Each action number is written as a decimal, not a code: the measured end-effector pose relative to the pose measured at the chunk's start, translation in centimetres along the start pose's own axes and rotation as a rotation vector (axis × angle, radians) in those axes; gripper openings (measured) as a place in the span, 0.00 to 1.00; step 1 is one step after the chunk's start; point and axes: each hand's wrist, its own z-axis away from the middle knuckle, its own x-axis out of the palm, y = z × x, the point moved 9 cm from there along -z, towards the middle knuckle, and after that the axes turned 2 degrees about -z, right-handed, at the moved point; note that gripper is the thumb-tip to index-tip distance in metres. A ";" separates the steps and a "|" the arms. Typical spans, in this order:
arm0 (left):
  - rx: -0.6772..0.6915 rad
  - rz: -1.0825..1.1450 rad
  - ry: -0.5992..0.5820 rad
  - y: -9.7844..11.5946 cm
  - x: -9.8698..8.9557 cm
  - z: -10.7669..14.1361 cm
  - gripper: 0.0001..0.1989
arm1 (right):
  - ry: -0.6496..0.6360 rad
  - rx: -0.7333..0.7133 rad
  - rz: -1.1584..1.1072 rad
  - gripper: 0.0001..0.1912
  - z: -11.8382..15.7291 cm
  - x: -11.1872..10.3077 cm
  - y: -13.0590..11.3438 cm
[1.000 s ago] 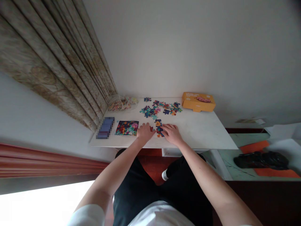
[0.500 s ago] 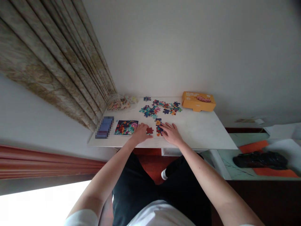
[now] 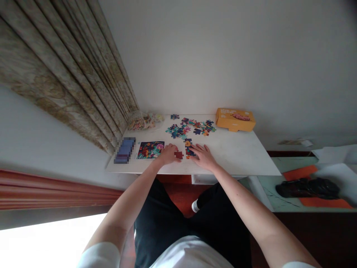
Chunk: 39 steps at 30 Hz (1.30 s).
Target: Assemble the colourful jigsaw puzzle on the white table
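My left hand (image 3: 167, 154) is low over the white table (image 3: 231, 152), its thumb and fingers bent around a dark red puzzle piece (image 3: 179, 155). Just right of that piece lies an upright strip of joined puzzle pieces (image 3: 188, 143), dark blue with orange shapes. Fingertips of my right hand (image 3: 203, 156) rest on the strip's right side, the fingers stretched out and apart. A narrow gap separates the red piece from the strip. Behind both hands, several loose puzzle pieces (image 3: 177, 131) are spread out. A colourful picture sheet (image 3: 150, 149) lies left of my left hand.
A yellow puzzle box (image 3: 235, 121) stands at the back right. Clear bags of small pieces (image 3: 142, 122) sit at the back left, near the curtain (image 3: 111, 85). A blurred-out flat object (image 3: 125, 150) lies at the left edge. One puzzle piece (image 3: 174, 116) lies by the wall.
My left hand and the red puzzle piece have shifted slightly right, closer to the joined strip. My right hand stays on the strip, almost unmoved.
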 end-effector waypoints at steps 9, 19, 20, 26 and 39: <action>0.163 0.050 0.076 2.8 0.3 3.3 0.20 | 0.011 0.002 0.019 0.25 -0.6 0.3 0.5; 0.267 0.207 0.253 4.7 1.6 5.9 0.19 | 0.034 0.030 0.018 0.23 -1.0 0.7 1.0; 0.266 0.195 0.259 4.8 1.8 5.9 0.18 | 0.035 0.034 0.018 0.23 -1.1 0.7 1.0; 0.259 0.129 0.305 5.6 2.3 5.9 0.14 | 0.044 0.011 0.022 0.23 -1.4 0.7 0.8; 0.213 0.090 0.419 0.0 0.4 4.0 0.12 | 0.067 0.012 -0.010 0.21 -1.2 0.2 0.7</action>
